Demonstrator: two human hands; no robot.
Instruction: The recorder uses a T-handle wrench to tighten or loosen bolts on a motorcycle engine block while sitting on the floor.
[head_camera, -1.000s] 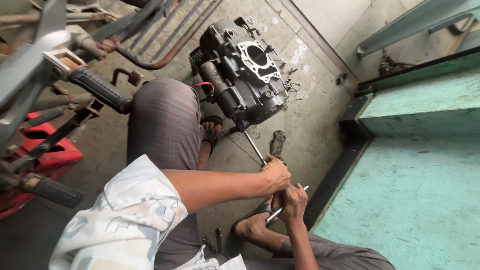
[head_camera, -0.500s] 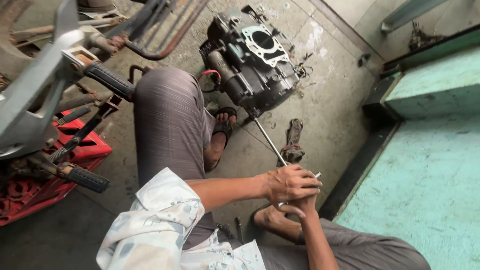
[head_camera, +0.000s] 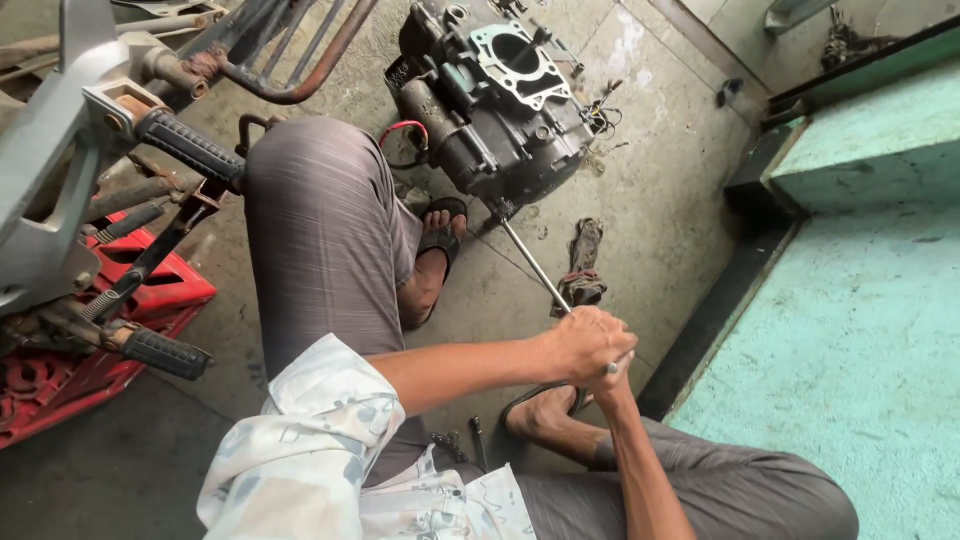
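Left hand (head_camera: 590, 342) grip clamped on long metal rod (head_camera: 535, 265) reaching engine block (head_camera: 500, 95); right hand's grip cannot be told.

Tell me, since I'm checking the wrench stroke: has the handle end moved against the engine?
Cannot tell: the camera shifted. Both hands grip the long wrench, its tip at the engine.

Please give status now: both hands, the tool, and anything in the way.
Left hand in closed grip on rod handle; right hand under it, mostly hidden. Rod tip at engine. Rag on floor beside rod.
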